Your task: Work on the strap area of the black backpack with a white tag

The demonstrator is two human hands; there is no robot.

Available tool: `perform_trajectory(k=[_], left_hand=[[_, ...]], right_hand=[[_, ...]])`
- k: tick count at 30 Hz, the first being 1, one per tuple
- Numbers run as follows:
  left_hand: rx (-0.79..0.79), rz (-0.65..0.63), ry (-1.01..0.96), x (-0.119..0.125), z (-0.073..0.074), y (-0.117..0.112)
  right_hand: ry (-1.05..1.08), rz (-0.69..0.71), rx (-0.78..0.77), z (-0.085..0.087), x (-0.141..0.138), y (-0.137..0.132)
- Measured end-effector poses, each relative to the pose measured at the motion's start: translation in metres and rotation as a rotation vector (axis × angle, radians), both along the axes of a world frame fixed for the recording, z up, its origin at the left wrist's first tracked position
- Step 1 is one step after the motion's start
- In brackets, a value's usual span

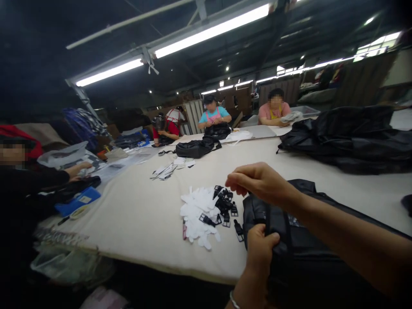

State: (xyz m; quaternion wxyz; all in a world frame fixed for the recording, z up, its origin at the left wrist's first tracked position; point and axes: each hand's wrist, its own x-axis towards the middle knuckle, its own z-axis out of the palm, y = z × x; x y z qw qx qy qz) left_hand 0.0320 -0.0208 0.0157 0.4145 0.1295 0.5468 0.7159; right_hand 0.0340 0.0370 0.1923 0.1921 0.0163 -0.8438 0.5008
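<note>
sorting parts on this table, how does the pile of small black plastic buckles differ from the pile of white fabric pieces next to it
The black plastic buckles are dark, rigid and chunky; the white fabric pieces are pale, flat and soft. The buckle pile lies nearer the right hand; the white pile spreads wider. Both sit loose on the cream table.

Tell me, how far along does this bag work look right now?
Hard to call anything finished. A heap of black bags lies on the table, state unclear. In hand: the left hand grips a black bag at the table edge, while the right hand hovers over it with fingers pinched. Left: many loose black buckles and white pieces remain unused beside it.
</note>
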Motion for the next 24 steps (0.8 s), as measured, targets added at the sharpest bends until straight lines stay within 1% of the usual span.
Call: perform_trajectory(k=[1,2,4,5,8,10,11,14,16,18,21,23,24], left_hand=[[-0.001,-0.013,0.031,0.0,-0.004,0.001],[-0.008,-0.028,0.051,0.0,-0.008,0.002],[-0.023,-0.043,0.044,-0.001,-0.014,0.002],[-0.026,-0.036,0.034,0.0,-0.016,0.002],[-0.088,0.029,0.05,0.001,-0.016,0.0],[-0.134,0.057,0.078,0.002,-0.013,-0.003],[-0.132,0.06,0.083,0.003,-0.011,-0.004],[0.016,0.036,0.034,0.003,-0.007,-0.006],[0.093,0.044,-0.016,0.003,-0.008,-0.005],[0.115,0.063,-0.062,0.001,-0.013,-0.004],[0.057,0.103,-0.104,-0.002,-0.024,-0.002],[-0.04,0.115,-0.126,-0.004,-0.029,-0.003],[-0.086,0.099,-0.14,-0.005,-0.03,-0.004]], right_hand=[[-0.088,-0.013,0.126,-0.012,-0.022,0.009],[-0.165,-0.022,0.305,-0.027,-0.043,0.017],[-0.343,0.015,0.618,-0.061,-0.08,0.031],[-0.399,0.043,0.675,-0.078,-0.095,0.036],[-0.489,0.114,0.771,-0.127,-0.133,0.042],[-0.52,0.127,0.822,-0.154,-0.151,0.042],[-0.53,0.123,0.843,-0.165,-0.158,0.041],[-0.546,0.102,0.894,-0.196,-0.175,0.034],[-0.542,0.092,0.925,-0.213,-0.183,0.03],[-0.527,0.078,0.957,-0.227,-0.188,0.027],[-0.501,0.052,0.996,-0.243,-0.195,0.027],[-0.485,0.04,1.007,-0.25,-0.198,0.03],[-0.477,0.034,1.007,-0.254,-0.2,0.031]])
